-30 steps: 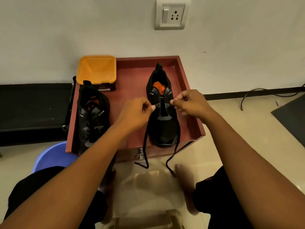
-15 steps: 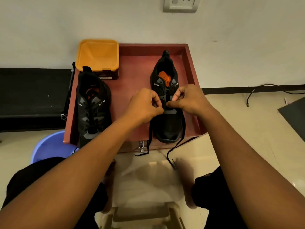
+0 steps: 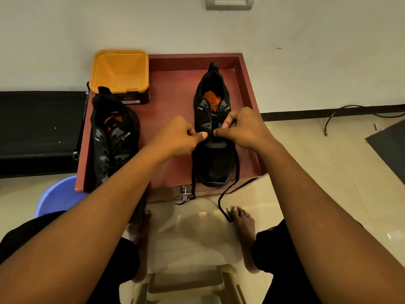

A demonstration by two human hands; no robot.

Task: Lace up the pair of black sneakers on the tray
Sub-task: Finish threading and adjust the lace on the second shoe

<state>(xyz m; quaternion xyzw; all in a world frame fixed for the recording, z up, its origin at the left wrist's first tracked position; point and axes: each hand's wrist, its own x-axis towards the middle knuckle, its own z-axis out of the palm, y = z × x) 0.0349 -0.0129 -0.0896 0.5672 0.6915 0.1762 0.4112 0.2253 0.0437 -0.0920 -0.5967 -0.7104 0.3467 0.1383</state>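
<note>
Mid-lacing: black sneaker (image 3: 219,163) at centre-right of frame, on red tray (image 3: 175,88). Left hand (image 3: 179,137) and right hand (image 3: 243,128) curled, each pinching the lace (image 3: 237,165) over the eyelets. Best pulled evenly, slack drawn out before next crossing. Long axis up-down in frame: toe toward lower edge, heel toward top.

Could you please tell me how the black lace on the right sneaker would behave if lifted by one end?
Probably floppy: the lace hangs limp over the front of the tray, bending as it falls. Likely very light, being a thin cord. Lifting one end would probably tug the sneaker, since it runs through that shoe.
</note>
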